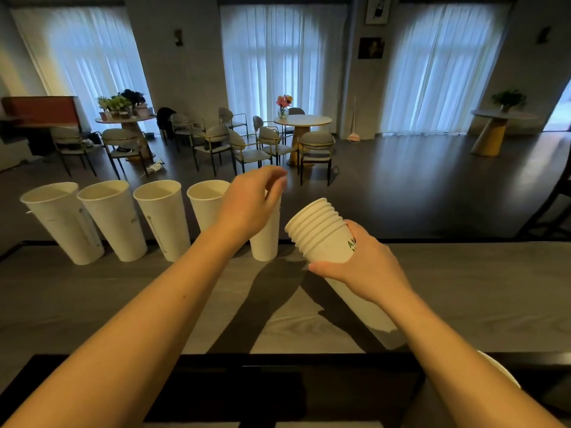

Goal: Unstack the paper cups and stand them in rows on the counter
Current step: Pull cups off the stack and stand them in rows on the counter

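Note:
Several tall white paper cups stand upright in a row along the far edge of the grey counter (123, 304), from the leftmost cup (61, 223) to the fourth cup (207, 205). My left hand (250, 205) is over the rim of a fifth cup (267, 239) at the row's right end, fingers curled around its top. My right hand (364, 267) grips a nested stack of white cups (321, 233), tilted with its mouths toward the upper left, just right of the fifth cup.
A white round rim (500, 370) shows at the lower right by the counter's near edge. Beyond the counter lies a dark floor with chairs (315, 152) and round tables (302, 122). A black ledge (216, 384) runs along the near side.

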`<act>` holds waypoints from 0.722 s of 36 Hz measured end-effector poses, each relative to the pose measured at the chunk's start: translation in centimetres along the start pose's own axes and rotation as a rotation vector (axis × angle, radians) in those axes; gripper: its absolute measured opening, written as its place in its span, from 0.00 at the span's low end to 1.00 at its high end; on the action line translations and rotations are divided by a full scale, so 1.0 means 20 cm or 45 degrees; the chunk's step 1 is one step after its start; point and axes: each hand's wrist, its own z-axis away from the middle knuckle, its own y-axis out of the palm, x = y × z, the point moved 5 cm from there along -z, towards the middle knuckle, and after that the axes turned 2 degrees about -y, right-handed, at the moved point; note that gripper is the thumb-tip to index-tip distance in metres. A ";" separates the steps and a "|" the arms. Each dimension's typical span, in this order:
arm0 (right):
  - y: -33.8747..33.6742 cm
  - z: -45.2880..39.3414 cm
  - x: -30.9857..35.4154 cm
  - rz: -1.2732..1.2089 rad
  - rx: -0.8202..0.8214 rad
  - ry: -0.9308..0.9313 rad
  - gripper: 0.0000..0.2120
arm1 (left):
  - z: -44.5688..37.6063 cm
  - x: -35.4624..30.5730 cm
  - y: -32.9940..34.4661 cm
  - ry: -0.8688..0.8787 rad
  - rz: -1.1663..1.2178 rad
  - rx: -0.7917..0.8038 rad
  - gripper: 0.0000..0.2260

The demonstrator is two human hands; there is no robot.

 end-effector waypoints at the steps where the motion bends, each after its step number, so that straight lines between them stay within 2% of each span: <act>1: -0.01 0.00 0.00 0.006 0.004 -0.015 0.42 | 0.02 -0.04 0.00 -0.082 0.189 0.095 0.13; 3: -0.04 0.01 0.00 0.016 0.011 -0.042 0.42 | 0.06 -0.10 0.06 -0.237 0.482 0.460 0.17; 5: -0.07 0.02 -0.01 0.044 0.013 -0.058 0.43 | 0.10 -0.14 0.10 -0.262 0.562 0.777 0.19; 7: -0.10 0.03 -0.02 0.077 0.020 -0.069 0.44 | 0.14 -0.18 0.12 -0.233 0.575 0.897 0.14; 13: -0.19 0.06 -0.08 0.090 0.057 -0.117 0.46 | 0.14 -0.25 0.15 -0.333 0.690 0.739 0.06; 16: -0.24 0.08 -0.12 0.142 0.062 -0.131 0.47 | 0.13 -0.26 0.16 -0.417 0.675 0.611 0.09; 19: -0.29 0.08 -0.19 0.237 0.058 -0.096 0.49 | 0.07 -0.26 0.11 -0.441 0.578 0.346 0.13; 21: -0.34 0.08 -0.24 0.266 0.049 -0.050 0.48 | 0.00 -0.25 0.04 -0.413 0.471 0.082 0.15; 23: -0.39 0.07 -0.29 0.299 0.031 -0.002 0.46 | -0.06 -0.25 0.00 -0.333 0.308 -0.082 0.16; 24: -0.41 0.06 -0.31 0.315 0.017 0.017 0.45 | -0.08 -0.27 0.01 -0.283 0.192 -0.085 0.15; 26: -0.43 0.05 -0.34 0.335 -0.008 0.034 0.45 | -0.10 -0.29 0.10 -0.211 -0.022 0.056 0.10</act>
